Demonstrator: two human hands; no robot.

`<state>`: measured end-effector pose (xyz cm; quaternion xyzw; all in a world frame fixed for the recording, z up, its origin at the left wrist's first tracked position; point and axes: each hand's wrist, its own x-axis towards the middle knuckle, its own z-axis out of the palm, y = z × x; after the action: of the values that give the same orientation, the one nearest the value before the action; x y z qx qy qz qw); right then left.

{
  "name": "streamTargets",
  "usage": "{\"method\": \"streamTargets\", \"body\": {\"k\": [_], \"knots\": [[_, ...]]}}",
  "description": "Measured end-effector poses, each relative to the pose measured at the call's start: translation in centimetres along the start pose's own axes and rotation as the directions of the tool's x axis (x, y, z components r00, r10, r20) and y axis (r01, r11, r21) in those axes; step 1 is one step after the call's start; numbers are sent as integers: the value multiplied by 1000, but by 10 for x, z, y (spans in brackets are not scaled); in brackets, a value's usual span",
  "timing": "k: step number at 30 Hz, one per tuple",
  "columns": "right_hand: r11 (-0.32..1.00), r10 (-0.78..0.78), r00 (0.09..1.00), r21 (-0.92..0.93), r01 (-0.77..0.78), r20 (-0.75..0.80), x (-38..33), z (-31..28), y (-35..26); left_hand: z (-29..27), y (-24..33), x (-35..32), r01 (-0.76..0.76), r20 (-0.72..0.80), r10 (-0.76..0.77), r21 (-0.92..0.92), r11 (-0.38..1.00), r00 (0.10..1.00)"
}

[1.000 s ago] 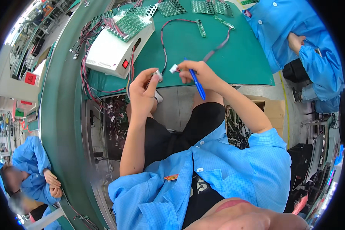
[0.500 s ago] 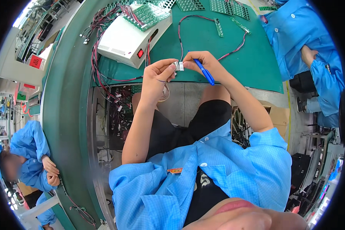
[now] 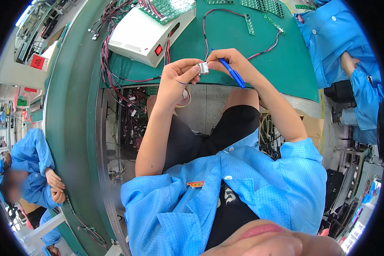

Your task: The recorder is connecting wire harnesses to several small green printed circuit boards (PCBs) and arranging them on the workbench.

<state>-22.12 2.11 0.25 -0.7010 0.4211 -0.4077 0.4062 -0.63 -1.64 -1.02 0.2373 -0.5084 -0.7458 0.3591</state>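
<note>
Left hand (image 3: 173, 80) pinching white connector (image 3: 204, 68), right hand (image 3: 239, 63) grasping blue pen (image 3: 236, 77), axis slanting down-right

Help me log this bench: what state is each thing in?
White connector, held between left hand and right hand; mating unclear
Blue pen, slanted in the right hand
Red switch, seemingly lit
White box, bearing a large circuit board
Two narrow circuit boards, wired, flat on the green tabletop
</note>
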Motion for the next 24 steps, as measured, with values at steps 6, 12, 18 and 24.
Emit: {"method": "streamTargets", "body": {"k": [6,12,18,24], "knots": [[991,75,997,-112,-75,-7,-2,0,-4,4,-4,-1,-29,-72,40,151,988,997],[983,-23,988,-184,-6,-155,-7,14,6,17,-14,2,-61,-175,124,326,943,977],[959,-22,993,-284,-12,-116,-10,4,-4,1,-11,8,-78,-84,105,283,956,991],[615,-158,797,-689,-383,-584,-22,-142,37,-15,-13,7,-173,-98,209,289,942,973]]}}
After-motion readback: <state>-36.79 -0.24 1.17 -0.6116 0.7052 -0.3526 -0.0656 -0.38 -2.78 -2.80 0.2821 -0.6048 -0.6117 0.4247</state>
